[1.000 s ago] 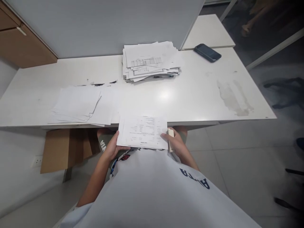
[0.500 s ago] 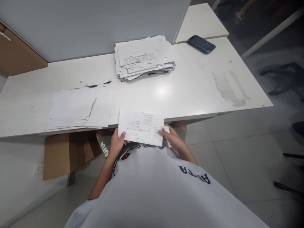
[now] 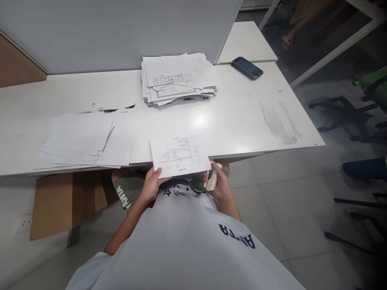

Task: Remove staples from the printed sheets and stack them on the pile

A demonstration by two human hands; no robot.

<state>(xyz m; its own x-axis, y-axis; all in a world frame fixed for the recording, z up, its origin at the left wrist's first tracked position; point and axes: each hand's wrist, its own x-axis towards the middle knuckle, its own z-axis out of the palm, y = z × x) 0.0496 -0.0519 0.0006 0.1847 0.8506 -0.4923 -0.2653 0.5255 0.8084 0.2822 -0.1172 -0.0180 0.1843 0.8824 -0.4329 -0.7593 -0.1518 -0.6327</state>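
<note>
My left hand point(image 3: 150, 186) pinches the near left corner of a printed sheet of paper point(image 3: 179, 155), which overhangs the front edge of the white table point(image 3: 242, 121). At the sheet's right corner, my right hand point(image 3: 219, 181) grips a small cream stapler point(image 3: 211, 180). Its jaws meet the paper's lower right edge. Both hands sit just below the table's front edge, above my lap.
A tall untidy stack of printed papers point(image 3: 177, 78) stands at the back middle. A flat spread of blank sheets point(image 3: 81, 139) lies at the front left. A dark phone point(image 3: 247, 67) rests at the back right. Cardboard point(image 3: 65, 199) leans under the table. Chair bases stand on the floor at right.
The sheet has shifted up onto the table edge. My right hand has dropped from the sheet's side to its lower right corner, and the stapler now shows more plainly.
</note>
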